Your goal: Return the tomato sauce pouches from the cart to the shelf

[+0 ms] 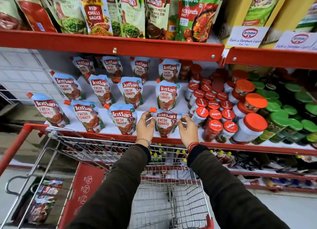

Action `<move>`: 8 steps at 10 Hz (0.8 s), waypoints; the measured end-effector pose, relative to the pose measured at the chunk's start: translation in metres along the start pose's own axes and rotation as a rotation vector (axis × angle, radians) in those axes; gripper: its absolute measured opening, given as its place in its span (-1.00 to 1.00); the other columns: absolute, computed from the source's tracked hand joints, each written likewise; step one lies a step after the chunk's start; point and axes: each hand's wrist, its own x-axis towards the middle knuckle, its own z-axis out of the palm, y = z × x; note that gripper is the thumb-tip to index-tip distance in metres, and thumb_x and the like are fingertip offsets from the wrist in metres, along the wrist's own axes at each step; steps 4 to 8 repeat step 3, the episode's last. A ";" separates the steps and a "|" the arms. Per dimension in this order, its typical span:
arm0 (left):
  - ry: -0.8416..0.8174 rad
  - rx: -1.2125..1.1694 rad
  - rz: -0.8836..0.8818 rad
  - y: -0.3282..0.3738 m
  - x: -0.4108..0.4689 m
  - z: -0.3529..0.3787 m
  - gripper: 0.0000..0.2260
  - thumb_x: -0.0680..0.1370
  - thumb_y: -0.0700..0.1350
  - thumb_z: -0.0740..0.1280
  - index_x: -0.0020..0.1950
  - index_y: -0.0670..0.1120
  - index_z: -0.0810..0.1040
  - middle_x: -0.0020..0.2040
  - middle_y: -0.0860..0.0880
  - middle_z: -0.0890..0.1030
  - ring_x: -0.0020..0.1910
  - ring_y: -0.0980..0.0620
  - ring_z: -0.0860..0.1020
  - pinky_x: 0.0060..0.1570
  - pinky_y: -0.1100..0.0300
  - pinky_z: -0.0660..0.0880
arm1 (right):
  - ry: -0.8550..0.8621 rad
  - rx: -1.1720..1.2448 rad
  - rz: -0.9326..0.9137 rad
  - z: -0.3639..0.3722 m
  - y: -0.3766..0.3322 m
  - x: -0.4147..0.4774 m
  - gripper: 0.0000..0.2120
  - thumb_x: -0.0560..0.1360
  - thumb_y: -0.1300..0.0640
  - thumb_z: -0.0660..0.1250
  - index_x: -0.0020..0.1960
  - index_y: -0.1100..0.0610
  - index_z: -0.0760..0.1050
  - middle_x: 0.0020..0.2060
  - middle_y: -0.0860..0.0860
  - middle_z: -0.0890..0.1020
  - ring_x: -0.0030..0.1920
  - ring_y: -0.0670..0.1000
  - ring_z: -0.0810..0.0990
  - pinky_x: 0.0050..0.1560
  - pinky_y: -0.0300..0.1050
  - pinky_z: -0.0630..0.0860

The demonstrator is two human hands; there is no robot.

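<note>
Red supermarket shelving fills my view, its middle shelf (96, 136) already lined with upright tomato sauce pouches. I have both hands pinching the top corners of one more pouch (165, 124), left hand (145, 126) and right hand (187, 131), standing it at the front edge, long axis vertical, spout up-left. My cart (120, 146) looks nearly empty, though blurred packets low on the left may remain.

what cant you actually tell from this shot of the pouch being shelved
- Head view: the base of the blue Kissan tomato pouch held by the left hand and right hand; the red shelf lip hides whether it rests on the shelf.
- Head view: the packets in the wire cart's lower left; too blurred to identify.
</note>
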 end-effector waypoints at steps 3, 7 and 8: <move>0.090 0.037 0.145 0.016 -0.029 -0.005 -0.62 0.57 -0.22 0.30 0.38 -0.14 0.37 0.36 -0.13 0.48 0.30 -0.03 0.47 0.06 0.56 0.42 | 0.048 0.030 -0.037 -0.018 -0.018 -0.012 -0.68 0.59 0.25 0.23 0.34 0.11 0.41 0.27 0.09 0.56 0.25 0.10 0.55 0.33 0.11 0.48; 0.090 0.037 0.145 0.016 -0.029 -0.005 -0.62 0.57 -0.22 0.30 0.38 -0.14 0.37 0.36 -0.13 0.48 0.30 -0.03 0.47 0.06 0.56 0.42 | 0.048 0.030 -0.037 -0.018 -0.018 -0.012 -0.68 0.59 0.25 0.23 0.34 0.11 0.41 0.27 0.09 0.56 0.25 0.10 0.55 0.33 0.11 0.48; 0.090 0.037 0.145 0.016 -0.029 -0.005 -0.62 0.57 -0.22 0.30 0.38 -0.14 0.37 0.36 -0.13 0.48 0.30 -0.03 0.47 0.06 0.56 0.42 | 0.048 0.030 -0.037 -0.018 -0.018 -0.012 -0.68 0.59 0.25 0.23 0.34 0.11 0.41 0.27 0.09 0.56 0.25 0.10 0.55 0.33 0.11 0.48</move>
